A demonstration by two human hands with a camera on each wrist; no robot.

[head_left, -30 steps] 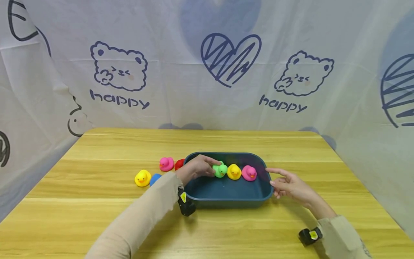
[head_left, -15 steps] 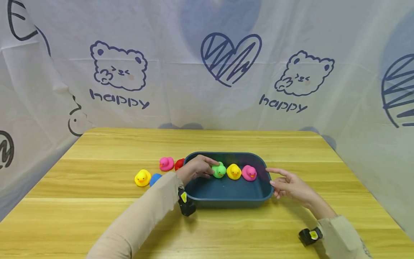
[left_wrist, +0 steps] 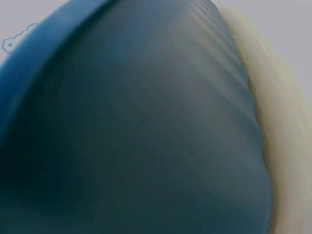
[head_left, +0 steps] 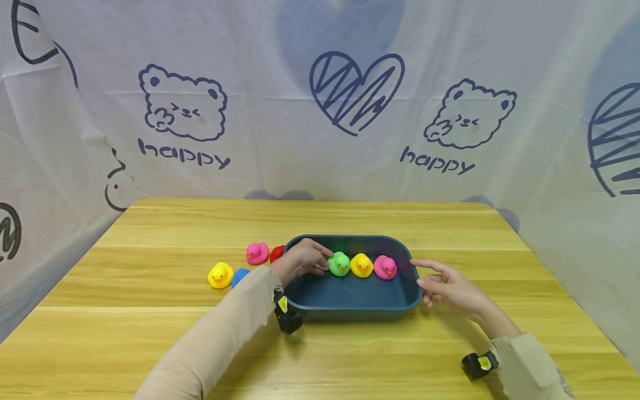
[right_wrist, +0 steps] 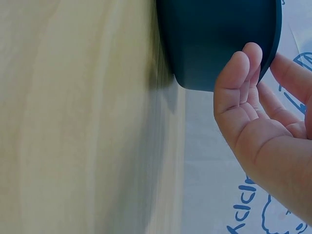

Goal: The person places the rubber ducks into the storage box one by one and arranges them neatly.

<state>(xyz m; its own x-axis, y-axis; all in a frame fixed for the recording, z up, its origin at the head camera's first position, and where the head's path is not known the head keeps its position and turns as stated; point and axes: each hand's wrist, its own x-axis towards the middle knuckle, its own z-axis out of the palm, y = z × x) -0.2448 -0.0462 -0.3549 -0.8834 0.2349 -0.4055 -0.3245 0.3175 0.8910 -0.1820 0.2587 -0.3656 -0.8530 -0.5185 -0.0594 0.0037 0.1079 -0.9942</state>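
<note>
In the head view, a dark blue plastic basin (head_left: 345, 314) stands on the table. Inside it a green rubber duck (head_left: 339, 264), a yellow rubber duck (head_left: 361, 266) and a pink rubber duck (head_left: 385, 268) sit upright in a row along the back. My left hand (head_left: 309, 258) reaches over the basin's left rim, its fingertips right at the green duck's left side and not wrapped round it. With loosely extended fingers, my right hand (head_left: 450, 286) touches the basin's right end; index finger and thumb lie at the rim. The left wrist view holds only the basin's wall (left_wrist: 146, 122) and the sleeve (left_wrist: 278, 122).
Left of the basin lie a pink duck (head_left: 257, 253), a yellow duck (head_left: 220, 275), a partly hidden red duck (head_left: 277, 254) and a blue object (head_left: 240, 276) mostly covered by the left sleeve. A printed cloth (head_left: 280, 150) hangs behind the wooden table (head_left: 370, 361).
The green duck has shifted slightly left and turned to face forward. My left fingers have loosened from it and drawn back a little to the left. My right hand has stayed still.
</note>
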